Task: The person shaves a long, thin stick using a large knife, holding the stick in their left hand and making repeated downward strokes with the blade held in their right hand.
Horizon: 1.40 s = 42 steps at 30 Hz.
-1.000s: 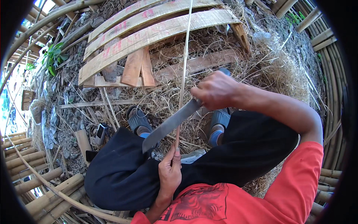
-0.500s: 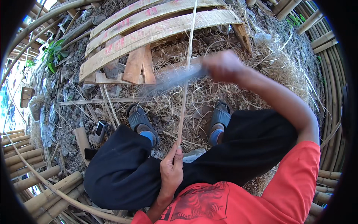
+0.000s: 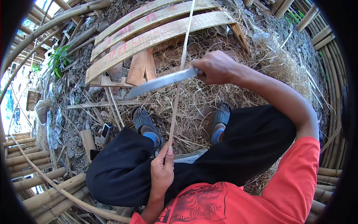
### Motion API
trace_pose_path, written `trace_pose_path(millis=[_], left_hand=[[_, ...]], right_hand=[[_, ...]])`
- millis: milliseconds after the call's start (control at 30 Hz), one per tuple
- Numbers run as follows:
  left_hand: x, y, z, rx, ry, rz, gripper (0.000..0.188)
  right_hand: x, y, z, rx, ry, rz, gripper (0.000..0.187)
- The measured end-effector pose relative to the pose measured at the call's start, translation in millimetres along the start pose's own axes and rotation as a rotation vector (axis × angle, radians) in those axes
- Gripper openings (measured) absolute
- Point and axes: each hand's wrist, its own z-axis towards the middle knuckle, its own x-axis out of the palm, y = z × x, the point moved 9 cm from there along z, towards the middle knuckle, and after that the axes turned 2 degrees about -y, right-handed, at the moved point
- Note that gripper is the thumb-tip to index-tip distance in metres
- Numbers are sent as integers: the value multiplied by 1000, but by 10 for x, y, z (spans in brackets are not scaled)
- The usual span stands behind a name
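Note:
A long, thin bamboo strip [image 3: 176, 104] runs from my lap up past the top of the picture. Its lower end is pinched between the thumb and fingers of my left hand [image 3: 162, 168], low over my thighs. My right hand [image 3: 215, 68] is closed round the handle of a machete [image 3: 164, 81], most of the handle hidden by the fingers. The broad grey blade points left and slightly down, crossing the strip at about the middle of its visible length. Whether the edge touches the strip I cannot tell.
A slatted wooden pallet [image 3: 156, 33] lies ahead, with curly bamboo shavings [image 3: 194, 115] round my sandalled feet. Left of my knee are a small dark device [image 3: 106, 131] and a flat wood piece [image 3: 88, 143]. Bamboo poles [image 3: 332, 104] form walls on both sides.
My left hand has shifted left and slightly down, taking the strip's lower end along. The machete, blurred before, is now sharper, and my right hand sits slightly further left.

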Motion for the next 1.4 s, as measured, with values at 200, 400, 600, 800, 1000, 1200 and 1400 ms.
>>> trace_pose_path(millis=[200, 400, 600, 800, 1000, 1200, 1400], left_hand=[[-73, 55, -109, -103, 21, -71, 40], [-88, 99, -203, -167, 28, -143, 41], [-82, 124, -264, -176, 50, -165, 41], [-98, 78, -256, -180, 52, -91, 41], [-130, 25, -231, -121, 11, 29, 42], [-158, -82, -284, -97, 11, 57, 42], [-229, -167, -306, -130, 28, 47, 42]], right_hand=[[102, 532, -96, -190, 112, -49, 10], [77, -141, 23, 129, -23, -99, 10], [6, -666, -266, 272, -42, 26, 15], [116, 378, -188, -32, 110, -76, 14], [100, -226, -40, 213, 75, -14, 19], [-267, -884, -47, 427, -79, -60, 20], [-307, -917, -68, 397, -156, -94, 22]])
